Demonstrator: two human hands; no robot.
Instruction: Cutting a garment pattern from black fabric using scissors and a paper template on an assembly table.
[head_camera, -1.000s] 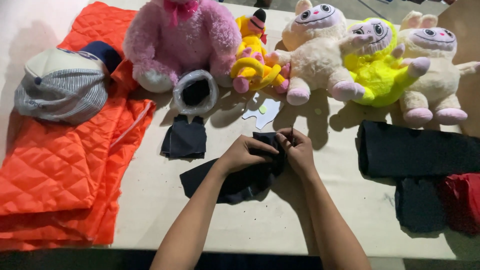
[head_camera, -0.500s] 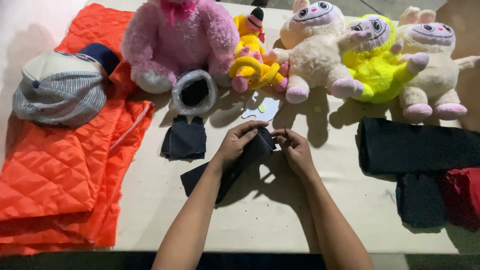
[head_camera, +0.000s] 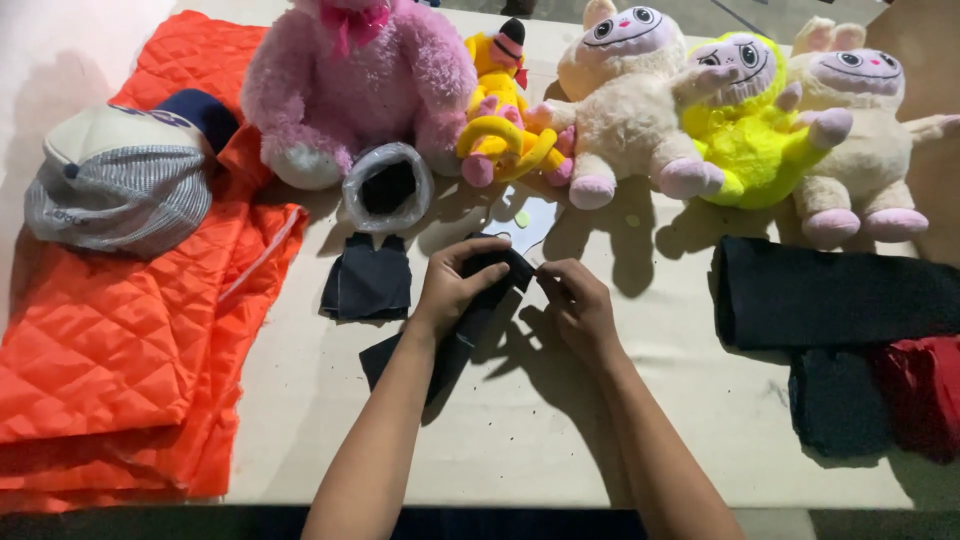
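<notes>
Dark, soft cloth is what both hands are busy with. It is a long black strip of fabric (head_camera: 455, 335) lying on the pale tabletop (head_camera: 560, 420), near the middle, with one end lifted up. The left hand (head_camera: 452, 285) is curled around that raised end and holds it tight. The right hand (head_camera: 580, 305) is just beside it, with its fingers pinched together at the tip of the cloth. I cannot tell if something tiny is between those fingers.

Just left of the hands lies a small dark folded square of fabric (head_camera: 367, 278). Above it sits a little round clear plastic bag with something black inside (head_camera: 388, 187).

Along the far edge sit soft toys in a row: a big fluffy pink bear (head_camera: 350, 85), a small yellow toy with a black hat (head_camera: 505, 110), a cream bunny with pink feet (head_camera: 625, 110), a bright yellow bunny (head_camera: 745, 130) and another cream bunny (head_camera: 860, 130).

On the left is a puffy orange quilted cloth (head_camera: 120, 340), with a striped grey and white cap (head_camera: 120, 180) on top of it. On the right lie a dark folded cloth (head_camera: 830, 295) and a red cloth (head_camera: 925, 390).
</notes>
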